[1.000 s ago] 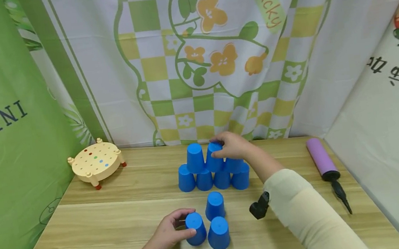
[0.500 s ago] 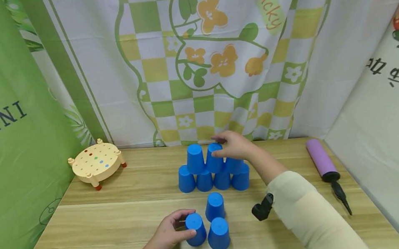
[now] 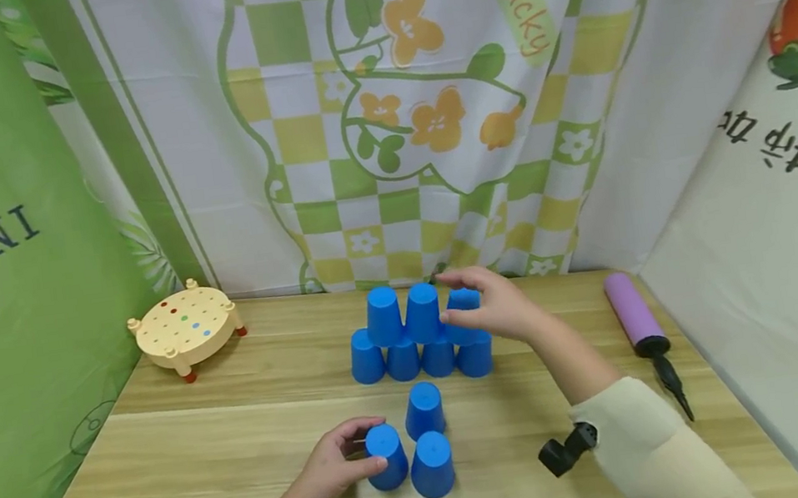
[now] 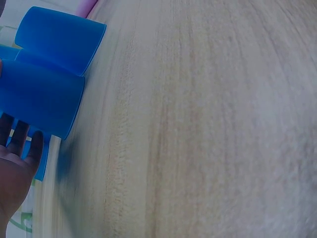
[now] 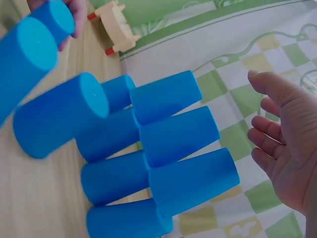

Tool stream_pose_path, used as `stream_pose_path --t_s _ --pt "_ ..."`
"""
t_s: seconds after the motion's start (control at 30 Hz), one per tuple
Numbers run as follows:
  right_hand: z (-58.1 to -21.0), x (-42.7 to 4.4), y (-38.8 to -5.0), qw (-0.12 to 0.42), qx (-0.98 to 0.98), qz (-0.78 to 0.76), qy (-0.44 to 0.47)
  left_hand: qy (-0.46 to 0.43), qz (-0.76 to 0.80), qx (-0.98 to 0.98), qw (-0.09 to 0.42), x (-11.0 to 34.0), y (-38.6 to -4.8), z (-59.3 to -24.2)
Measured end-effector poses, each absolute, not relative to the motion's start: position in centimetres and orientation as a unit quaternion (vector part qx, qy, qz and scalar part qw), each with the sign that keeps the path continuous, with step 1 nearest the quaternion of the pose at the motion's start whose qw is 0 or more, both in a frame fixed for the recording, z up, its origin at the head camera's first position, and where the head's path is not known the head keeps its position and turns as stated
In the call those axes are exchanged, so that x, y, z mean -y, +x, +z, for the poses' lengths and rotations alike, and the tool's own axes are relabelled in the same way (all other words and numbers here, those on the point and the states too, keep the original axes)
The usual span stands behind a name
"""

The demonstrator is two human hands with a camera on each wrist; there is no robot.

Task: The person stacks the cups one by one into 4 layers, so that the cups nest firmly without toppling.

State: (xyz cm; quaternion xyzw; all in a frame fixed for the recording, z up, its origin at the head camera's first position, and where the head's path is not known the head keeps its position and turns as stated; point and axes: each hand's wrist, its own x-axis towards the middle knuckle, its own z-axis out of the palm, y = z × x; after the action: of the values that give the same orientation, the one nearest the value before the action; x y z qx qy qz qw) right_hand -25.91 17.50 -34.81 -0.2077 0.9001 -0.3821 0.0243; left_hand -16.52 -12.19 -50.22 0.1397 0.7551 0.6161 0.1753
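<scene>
Blue upside-down cups stand at the table's middle: a bottom row of several, with three on top, among them the middle upper cup (image 3: pixel 423 313). My right hand (image 3: pixel 501 307) is beside the right upper cup (image 3: pixel 464 316); in the right wrist view the hand (image 5: pixel 287 134) is apart from the cups, fingers spread and empty. Nearer, my left hand (image 3: pixel 332 465) curls its fingers and thumb round a cup (image 3: pixel 387 457). Two more cups stand to its right, a front one (image 3: pixel 432 465) and one behind (image 3: pixel 424 411). In the left wrist view, fingers (image 4: pixel 19 138) lie against the held cup (image 4: pixel 42 96).
A round cream pegged stand (image 3: pixel 185 326) is at the back left of the wooden table (image 3: pixel 192 461). A purple pump with a black end (image 3: pixel 632 309) lies on the right. Patterned curtains rise behind, and a black wrist device (image 3: pixel 567 449) sits near the right sleeve.
My right hand has let go of the middle upper cup and moved back to the right. That cup stays on the row. The left hand keeps its place, and the head view has shifted slightly.
</scene>
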Motion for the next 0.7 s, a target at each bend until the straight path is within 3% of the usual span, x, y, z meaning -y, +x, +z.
stream_pose_path --t_s 0.47,0.7 --pt "-40.7 -18.7 -19.6 0.005 -0.867 -0.460 -0.193 0.139 0.610 -0.760 0.177 12.2 -16.6 -50.3" --pt "-44.3 -18.0 -17.0 0.044 -0.847 -0.500 -0.176 0.135 0.608 -0.762 0.176 12.1 -16.6 -50.6"
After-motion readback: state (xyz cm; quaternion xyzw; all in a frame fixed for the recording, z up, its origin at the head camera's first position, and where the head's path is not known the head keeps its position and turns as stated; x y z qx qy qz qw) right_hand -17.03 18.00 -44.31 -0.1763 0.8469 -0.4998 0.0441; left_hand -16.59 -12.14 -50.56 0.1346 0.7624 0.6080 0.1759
